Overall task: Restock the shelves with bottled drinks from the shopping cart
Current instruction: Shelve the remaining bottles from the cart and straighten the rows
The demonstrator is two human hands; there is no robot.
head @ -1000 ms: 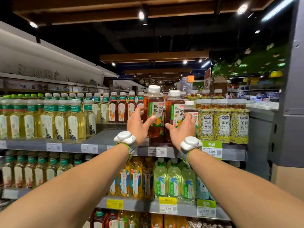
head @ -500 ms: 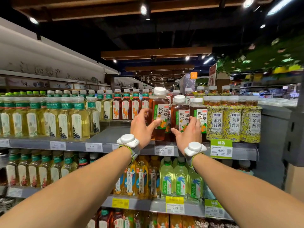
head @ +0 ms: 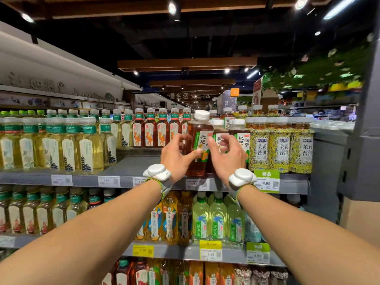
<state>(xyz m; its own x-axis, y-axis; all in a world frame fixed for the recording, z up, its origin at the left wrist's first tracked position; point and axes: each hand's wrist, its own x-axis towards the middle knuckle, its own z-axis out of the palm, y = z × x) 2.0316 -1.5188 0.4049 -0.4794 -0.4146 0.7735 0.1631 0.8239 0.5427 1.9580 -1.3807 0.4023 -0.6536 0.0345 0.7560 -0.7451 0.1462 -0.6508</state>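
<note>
The left hand (head: pixel 176 159) grasps an amber tea bottle (head: pixel 198 130): the thumb lies across the front of its label and the fingers curl round its left side. The bottle leans slightly, its white cap higher than the caps next to it, and its base is at the front edge of the shelf (head: pixel 135 163). Whether the base rests on the shelf cannot be told.

The right hand (head: pixel 230 157) is just beside the left. Its fingers are curled in front of a second bottle (head: pixel 218 128) of the same kind, which it mostly hides. Whether it grips that bottle or only hovers at it cannot be told. A third bottle (head: pixel 240 138) with the same label stands just right of the right hand.

Each wrist carries a white round band, one on the left (head: pixel 157 171) and one on the right (head: pixel 241 177).

Further right of the hands is a row of bottles with yellow patterned labels (head: pixel 281 149), and a green price tag (head: pixel 266 181) hangs on the shelf edge below them. Left of the left hand the shelf is bare for a stretch, with red-labelled bottles (head: pixel 150 134) at the back. Beyond that stand rows of pale yellow bottles (head: pixel 67 149) with green bands. Under the hands, on the next shelf down, stand light green bottles (head: pixel 218 221).
</note>
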